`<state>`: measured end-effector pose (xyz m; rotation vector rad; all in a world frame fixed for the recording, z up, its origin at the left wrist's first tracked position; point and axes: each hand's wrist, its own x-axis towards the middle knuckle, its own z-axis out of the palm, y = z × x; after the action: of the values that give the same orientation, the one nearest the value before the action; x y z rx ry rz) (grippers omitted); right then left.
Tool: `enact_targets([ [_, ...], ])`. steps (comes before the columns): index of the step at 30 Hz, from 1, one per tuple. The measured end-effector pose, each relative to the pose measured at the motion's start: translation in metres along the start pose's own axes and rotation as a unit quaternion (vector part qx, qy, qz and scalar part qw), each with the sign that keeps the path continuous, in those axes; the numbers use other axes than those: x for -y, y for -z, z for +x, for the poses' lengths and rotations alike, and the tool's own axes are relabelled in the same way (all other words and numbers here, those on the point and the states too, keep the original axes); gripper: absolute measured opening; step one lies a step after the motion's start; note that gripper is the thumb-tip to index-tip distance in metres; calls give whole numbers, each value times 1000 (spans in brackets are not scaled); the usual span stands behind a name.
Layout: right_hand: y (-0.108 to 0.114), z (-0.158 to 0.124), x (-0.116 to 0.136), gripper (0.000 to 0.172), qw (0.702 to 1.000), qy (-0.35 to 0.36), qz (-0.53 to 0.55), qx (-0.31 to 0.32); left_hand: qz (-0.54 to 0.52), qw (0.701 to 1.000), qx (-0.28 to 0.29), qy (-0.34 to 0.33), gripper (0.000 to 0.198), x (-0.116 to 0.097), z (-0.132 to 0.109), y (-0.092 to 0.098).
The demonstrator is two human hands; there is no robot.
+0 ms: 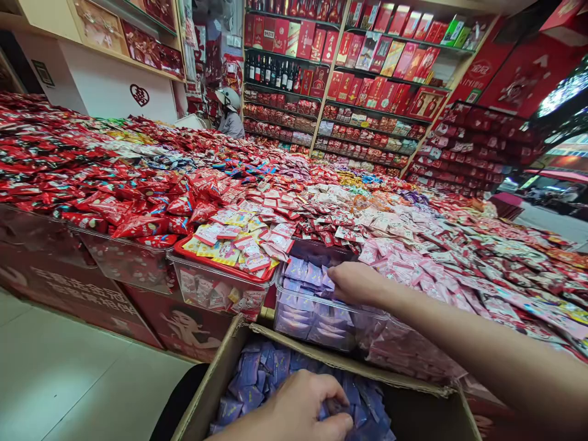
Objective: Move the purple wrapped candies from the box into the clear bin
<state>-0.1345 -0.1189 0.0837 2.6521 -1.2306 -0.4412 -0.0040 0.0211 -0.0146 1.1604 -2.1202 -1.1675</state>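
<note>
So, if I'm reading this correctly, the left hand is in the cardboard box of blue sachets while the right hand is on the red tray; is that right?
Not quite: the right hand is at the clear bin of purple sachets, not on the red tray, as the head view shows. The left hand is in the cardboard box of blue sachets, as you said.

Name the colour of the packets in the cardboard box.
Purplish blue packets, clearest in the head view.
</note>
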Motion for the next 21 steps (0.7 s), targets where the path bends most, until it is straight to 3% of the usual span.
enact_targets([
  [4,8,-22,-12,20,999,-17,42,-28,-98,993,-12,64,24,-5,2,0],
  [8,2,-18,-13,22,992,26,111,49,-175,979,4,102,28,-2,4,-4],
  [15,-20,16,-1,32,970,116,148,156,-119,987,2,103,29,7,3,-8],
  [21,-29,23,6,45,970,129,134,157,-30,998,-35,44,20,3,2,-6],
])
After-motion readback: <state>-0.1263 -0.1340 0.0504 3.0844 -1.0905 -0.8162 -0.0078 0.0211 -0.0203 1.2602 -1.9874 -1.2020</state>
